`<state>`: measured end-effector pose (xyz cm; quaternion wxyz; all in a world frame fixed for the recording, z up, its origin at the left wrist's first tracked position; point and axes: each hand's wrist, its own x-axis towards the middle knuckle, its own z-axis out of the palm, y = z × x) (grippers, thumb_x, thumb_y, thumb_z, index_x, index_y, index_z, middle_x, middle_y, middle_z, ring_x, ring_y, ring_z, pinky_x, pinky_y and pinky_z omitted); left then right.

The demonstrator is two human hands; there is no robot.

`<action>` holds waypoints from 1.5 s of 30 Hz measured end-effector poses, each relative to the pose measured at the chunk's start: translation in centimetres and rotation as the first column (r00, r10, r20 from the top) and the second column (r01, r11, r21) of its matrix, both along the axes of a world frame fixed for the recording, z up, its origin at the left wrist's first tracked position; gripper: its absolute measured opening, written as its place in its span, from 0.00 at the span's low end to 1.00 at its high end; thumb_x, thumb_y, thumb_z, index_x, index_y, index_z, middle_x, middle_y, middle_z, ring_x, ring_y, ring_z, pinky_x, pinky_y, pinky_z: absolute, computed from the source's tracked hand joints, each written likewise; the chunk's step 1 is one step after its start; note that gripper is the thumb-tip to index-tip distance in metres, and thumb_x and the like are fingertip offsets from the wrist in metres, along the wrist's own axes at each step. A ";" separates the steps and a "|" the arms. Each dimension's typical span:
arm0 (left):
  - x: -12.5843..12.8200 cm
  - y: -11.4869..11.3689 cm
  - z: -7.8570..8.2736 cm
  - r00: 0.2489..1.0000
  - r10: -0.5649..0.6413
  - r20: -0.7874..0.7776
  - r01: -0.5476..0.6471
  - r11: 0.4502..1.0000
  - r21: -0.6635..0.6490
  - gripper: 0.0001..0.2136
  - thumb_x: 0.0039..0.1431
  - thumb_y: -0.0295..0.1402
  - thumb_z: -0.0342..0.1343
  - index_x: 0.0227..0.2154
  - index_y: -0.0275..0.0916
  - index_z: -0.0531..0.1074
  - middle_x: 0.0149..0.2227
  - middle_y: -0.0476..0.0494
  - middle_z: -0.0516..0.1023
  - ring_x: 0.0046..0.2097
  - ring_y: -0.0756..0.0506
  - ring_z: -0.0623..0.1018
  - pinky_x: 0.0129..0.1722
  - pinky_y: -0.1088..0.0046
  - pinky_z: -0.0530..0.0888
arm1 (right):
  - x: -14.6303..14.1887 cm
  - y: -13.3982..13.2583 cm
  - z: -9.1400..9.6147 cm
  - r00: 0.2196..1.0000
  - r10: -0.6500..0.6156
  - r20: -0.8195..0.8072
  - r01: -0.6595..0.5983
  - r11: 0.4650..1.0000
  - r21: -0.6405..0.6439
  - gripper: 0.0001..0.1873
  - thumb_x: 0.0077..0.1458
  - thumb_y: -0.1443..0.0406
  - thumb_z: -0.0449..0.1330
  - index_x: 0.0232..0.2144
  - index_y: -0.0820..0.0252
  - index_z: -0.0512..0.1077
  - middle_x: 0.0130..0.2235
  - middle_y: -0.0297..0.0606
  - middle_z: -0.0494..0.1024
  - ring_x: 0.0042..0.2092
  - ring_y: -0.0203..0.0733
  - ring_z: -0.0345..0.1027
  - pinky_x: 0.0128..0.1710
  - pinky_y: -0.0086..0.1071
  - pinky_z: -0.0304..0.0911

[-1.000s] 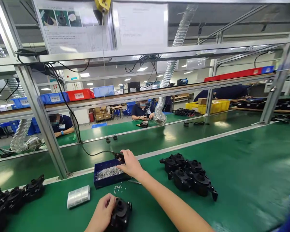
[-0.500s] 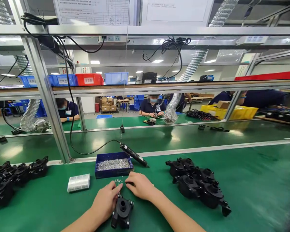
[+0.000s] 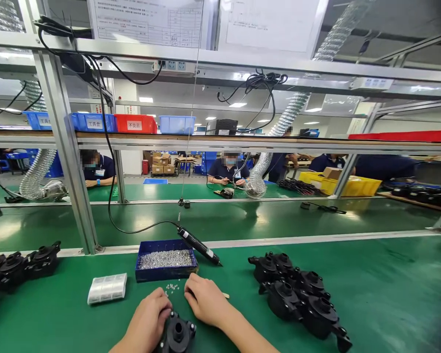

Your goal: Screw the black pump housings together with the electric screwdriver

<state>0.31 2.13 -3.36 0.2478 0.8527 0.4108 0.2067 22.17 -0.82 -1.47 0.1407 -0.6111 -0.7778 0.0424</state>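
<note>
My left hand [image 3: 146,318] is closed against the upper left side of a black plastic housing [image 3: 178,334], which has a round raised spout and small bright pieces at its corners. The housing runs off the bottom edge of the picture. To its upper right, my right hand [image 3: 206,299] rests low over the green bench with fingers curled; what they pinch, if anything, is hidden. Loose small shiny parts [image 3: 172,287] lie between the hands and a blue tray [image 3: 167,276] filled with many more like them.
A black electric screwdriver [image 3: 200,246] on a cable leans by the tray. Clear plastic case [image 3: 107,288] lies left. More black housings stand in groups at right [image 3: 297,289] and left [image 3: 12,267]. A metal frame post [image 3: 67,147] rises at left. Co-workers sit across the bench.
My left hand has drawn back from the loose parts to the housing, its fingers now curled. My right hand stays near the parts, and the whole view has shifted slightly.
</note>
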 end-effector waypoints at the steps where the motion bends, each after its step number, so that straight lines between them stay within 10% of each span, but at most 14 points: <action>1: -0.2 -0.1 0.0 1.000 -0.002 0.017 0.002 1.000 -0.006 0.12 0.60 0.24 0.51 0.33 0.41 0.79 0.39 0.44 0.78 0.41 0.44 0.77 0.41 0.71 0.67 | 0.0 0.0 -0.1 1.000 0.002 -0.003 -0.002 1.000 0.001 0.08 0.64 0.69 0.57 0.39 0.56 0.76 0.45 0.40 0.80 0.43 0.47 0.76 0.39 0.34 0.60; 22: 0.1 1.7 -1.2 0.914 0.209 0.348 -0.121 0.958 -0.258 0.12 0.45 0.29 0.62 0.27 0.42 0.62 0.21 0.60 0.58 0.27 0.51 0.61 0.29 0.74 0.56 | 0.2 0.3 -0.7 0.968 0.030 -0.249 -0.025 0.999 0.021 0.06 0.57 0.72 0.59 0.34 0.57 0.74 0.40 0.40 0.79 0.41 0.48 0.73 0.40 0.35 0.60; 37: 6.5 5.4 -0.4 0.936 0.207 0.285 -0.172 0.975 -0.142 0.18 0.38 0.21 0.56 0.13 0.42 0.50 0.17 0.57 0.52 0.28 0.50 0.57 0.31 0.69 0.47 | -1.4 2.4 -1.2 0.632 0.028 -0.774 0.049 0.996 0.076 0.11 0.50 0.57 0.68 0.27 0.59 0.75 0.20 0.28 0.67 0.23 0.35 0.57 0.26 0.29 0.51; 42: 6.2 5.3 0.2 0.937 0.173 0.303 -0.144 0.983 -0.114 0.18 0.39 0.23 0.56 0.14 0.43 0.49 0.18 0.57 0.49 0.27 0.50 0.57 0.31 0.70 0.48 | 0.5 2.8 1.2 0.471 0.039 -0.882 0.185 0.972 0.142 0.34 0.65 0.38 0.43 0.42 0.58 0.73 0.25 0.28 0.63 0.21 0.33 0.48 0.21 0.28 0.50; 45: 6.1 5.4 0.5 0.937 0.169 0.305 -0.141 0.984 -0.112 0.18 0.40 0.24 0.56 0.15 0.43 0.48 0.18 0.57 0.49 0.27 0.50 0.57 0.30 0.71 0.50 | 1.3 2.9 1.2 0.499 0.013 -0.866 0.197 0.972 0.128 0.35 0.63 0.36 0.44 0.36 0.59 0.73 0.22 0.27 0.60 0.20 0.33 0.48 0.21 0.29 0.51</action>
